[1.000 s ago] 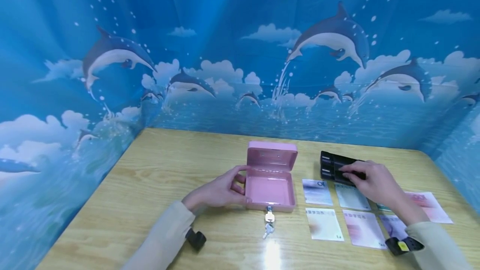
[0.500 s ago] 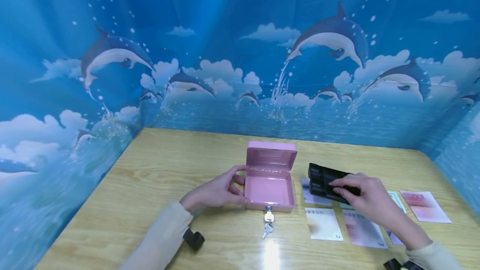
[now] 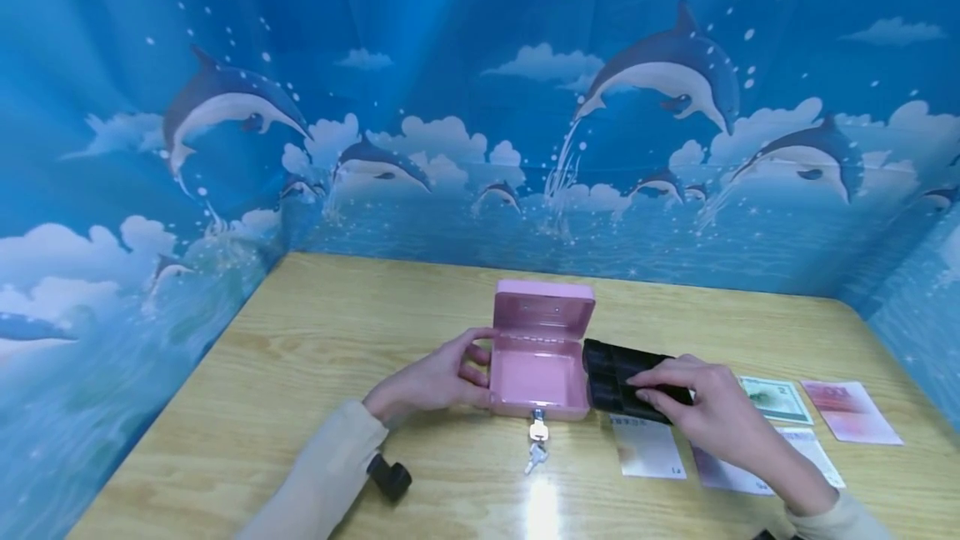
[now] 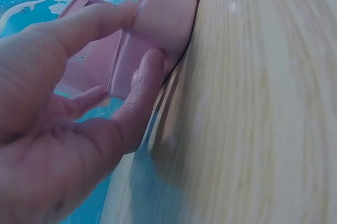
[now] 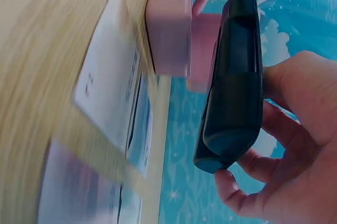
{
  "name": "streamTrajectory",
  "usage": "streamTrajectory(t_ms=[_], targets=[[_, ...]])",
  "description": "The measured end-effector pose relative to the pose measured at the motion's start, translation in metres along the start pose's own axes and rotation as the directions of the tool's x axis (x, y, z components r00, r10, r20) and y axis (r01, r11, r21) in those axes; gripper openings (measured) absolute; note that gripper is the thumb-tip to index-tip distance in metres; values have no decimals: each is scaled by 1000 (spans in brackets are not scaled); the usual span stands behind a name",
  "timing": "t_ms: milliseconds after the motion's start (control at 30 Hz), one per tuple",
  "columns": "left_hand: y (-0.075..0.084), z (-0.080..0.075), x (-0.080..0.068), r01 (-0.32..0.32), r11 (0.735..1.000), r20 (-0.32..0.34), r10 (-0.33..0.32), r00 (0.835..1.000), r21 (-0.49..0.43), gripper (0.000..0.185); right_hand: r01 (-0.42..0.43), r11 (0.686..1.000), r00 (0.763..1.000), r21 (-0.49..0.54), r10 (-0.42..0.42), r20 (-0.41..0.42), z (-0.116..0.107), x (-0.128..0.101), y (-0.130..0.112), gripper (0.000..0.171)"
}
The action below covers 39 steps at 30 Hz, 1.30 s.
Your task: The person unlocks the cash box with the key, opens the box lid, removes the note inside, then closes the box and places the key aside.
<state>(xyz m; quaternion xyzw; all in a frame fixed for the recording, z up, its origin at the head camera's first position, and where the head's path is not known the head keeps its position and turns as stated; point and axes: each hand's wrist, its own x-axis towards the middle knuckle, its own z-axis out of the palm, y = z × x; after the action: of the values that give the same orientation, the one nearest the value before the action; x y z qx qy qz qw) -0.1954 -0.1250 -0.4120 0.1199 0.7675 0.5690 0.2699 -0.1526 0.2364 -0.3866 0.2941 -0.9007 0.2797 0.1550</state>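
A pink metal cash box (image 3: 540, 412) stands with its lid (image 3: 543, 298) raised, and keys (image 3: 537, 444) hang from its front lock. My left hand (image 3: 435, 373) holds the left side of the box; in the left wrist view its thumb and fingers (image 4: 145, 74) are against the pink wall. My right hand (image 3: 708, 407) pinches a black coin tray (image 3: 611, 373) by its middle divider. The tray is tilted and raised above the table, its left end right at the box's right rim. In the right wrist view the tray's underside and end (image 5: 231, 97) show beside the box.
Several play banknotes lie in rows on the wooden table (image 3: 337, 307) to the right: a pale one (image 3: 648, 448), a green one (image 3: 780, 400) and a pink one (image 3: 851, 412). Some are partly hidden under the tray and right arm. A dolphin-print cloth (image 3: 450, 107) hangs behind the table.
My right hand has lifted the black coin tray off the right side of the table and carried it left, over the notes, to the cash box. My left hand has stayed at the box.
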Motion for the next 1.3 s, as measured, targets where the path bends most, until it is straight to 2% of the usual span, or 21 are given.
streamTrajectory(t_ms=[267, 567, 733, 1000, 1300], targets=[[-2, -1, 1, -15, 998, 15, 16, 1000, -59, 97, 33, 999, 999, 8, -33, -12, 14, 10, -15, 36], [-4, 0, 1, 8, 996, -8, -9, 1000, -93, 99, 56, 998, 998, 16, -56, -17, 28, 21, -26, 34], [-5, -1, 1, 7, 996, -11, -8, 1000, -88, 98, 33, 999, 999, -12, -33, 2, 35, 28, -29, 31], [-6, -2, -1, 10, 995, -7, -11, 1000, -99, 100, 34, 999, 999, 2, -34, 29, 51, 39, -34, 28], [-3, -1, -2, -7, 997, 30, 9, 1000, -82, 103, 41, 998, 999, -38, -40, 34, 61, 46, -41, 24]])
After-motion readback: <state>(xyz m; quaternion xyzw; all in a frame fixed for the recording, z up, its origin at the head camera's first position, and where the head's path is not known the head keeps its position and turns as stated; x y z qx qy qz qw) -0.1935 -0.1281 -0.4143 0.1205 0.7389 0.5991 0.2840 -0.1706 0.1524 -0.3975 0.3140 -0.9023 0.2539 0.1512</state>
